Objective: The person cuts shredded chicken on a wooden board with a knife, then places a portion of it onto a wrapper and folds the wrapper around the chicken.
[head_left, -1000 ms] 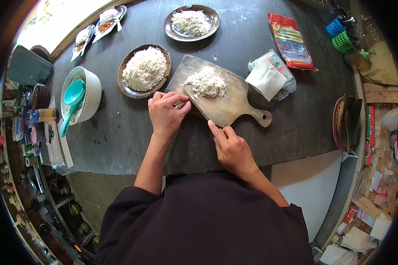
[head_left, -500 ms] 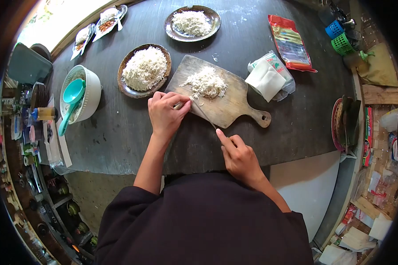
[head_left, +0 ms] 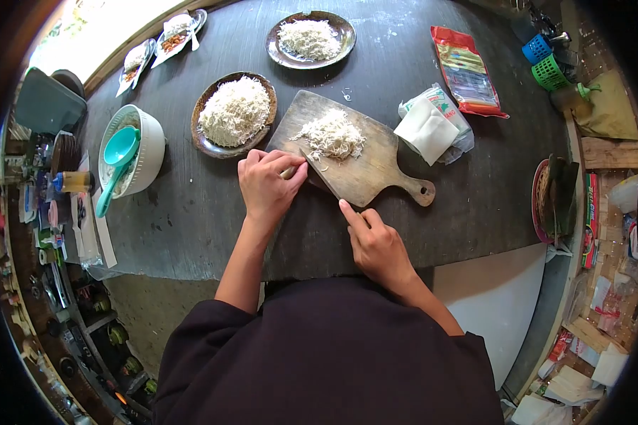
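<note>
My right hand (head_left: 381, 248) is closed round the handle of a knife (head_left: 324, 180), its index finger stretched along the blade's back. The blade slants up and left over the near edge of a wooden cutting board (head_left: 379, 166). At the board's near left edge, my left hand (head_left: 269, 180) pinches a small pale piece of food (head_left: 288, 172), mostly hidden by the fingers, beside the blade tip. A loose heap of thin white shreds (head_left: 332, 134) lies on the board just beyond the knife.
Two brown plates, a nearer one (head_left: 268, 127) and a farther one (head_left: 347, 51), hold white shreds. A white tub (head_left: 149, 152) with a turquoise ladle (head_left: 122, 147) stands left. Right of the board lie white wrappers (head_left: 427, 131) and a red packet (head_left: 468, 71). Two small servings sit far left.
My right hand and the knife have shifted slightly up and left, so the blade tip now shows beside the left fingertips. The left hand stays nearly in place.
</note>
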